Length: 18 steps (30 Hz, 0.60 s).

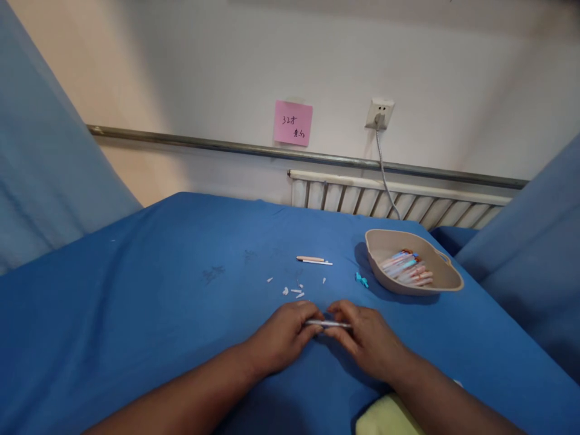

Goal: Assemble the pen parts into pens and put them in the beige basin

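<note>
My left hand (283, 335) and my right hand (365, 339) meet low over the blue cloth, both pinched on one thin white pen (328, 324) held level between them. Just beyond my fingers lie several small white pen parts (293, 291). Farther back rest a beige pen barrel with a thin white refill (313, 260). A small teal piece (361, 279) lies beside a beige tray (448, 282) that holds several pens (408, 269).
The blue cloth (158, 302) covers the whole work surface. Blue fabric rises at the left and right edges. A radiator (399, 199), a metal rail, a wall socket with a grey cable (379, 115) and a pink note (292, 123) are behind. Something pale yellow (385, 417) sits under my right forearm.
</note>
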Available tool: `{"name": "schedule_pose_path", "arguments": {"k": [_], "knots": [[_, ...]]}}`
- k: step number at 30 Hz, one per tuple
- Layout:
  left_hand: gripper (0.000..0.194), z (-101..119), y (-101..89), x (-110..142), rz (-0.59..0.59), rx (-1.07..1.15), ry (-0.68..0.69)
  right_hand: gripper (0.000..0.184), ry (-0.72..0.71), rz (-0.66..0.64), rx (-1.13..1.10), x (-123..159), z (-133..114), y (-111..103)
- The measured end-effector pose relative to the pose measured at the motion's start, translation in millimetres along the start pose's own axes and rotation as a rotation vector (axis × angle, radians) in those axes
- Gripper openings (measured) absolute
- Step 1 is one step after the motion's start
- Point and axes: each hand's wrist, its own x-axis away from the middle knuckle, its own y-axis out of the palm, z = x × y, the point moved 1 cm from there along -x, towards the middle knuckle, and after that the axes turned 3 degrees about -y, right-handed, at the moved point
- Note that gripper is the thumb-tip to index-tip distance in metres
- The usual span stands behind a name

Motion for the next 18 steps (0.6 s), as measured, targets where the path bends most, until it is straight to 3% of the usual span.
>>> {"name": "schedule_pose_path", "arguments": {"k": [5, 7, 11, 14, 18], "knots": [[0.010, -0.6, -0.4, -0.8, 0.001, 0.052, -0.084, 0.011, -0.086, 0.050, 0.163, -0.1, -1.3, -1.4], [0.013, 0.5, -0.7, 0.5, 0.002, 0.026, -0.039, 0.018, -0.073, 0.041, 0.176, -1.1, 0.3, 0.0], [0.020, 4.0, -1.4, 2.5, -0.025, -0.028, 0.070, 0.030, 0.003, -0.013, -0.010, -2.5, 1.7, 1.4], [0.018, 3.8, -1.7, 1.2, -0.014, 0.001, 0.021, 0.016, -0.003, 0.042, -0.066, -1.8, -1.0, -2.1], [0.012, 1.8, -0.6, -0.7, -0.004, 0.043, -0.061, 0.011, -0.081, 0.048, 0.059, 0.0, -3.8, -4.5]]}}
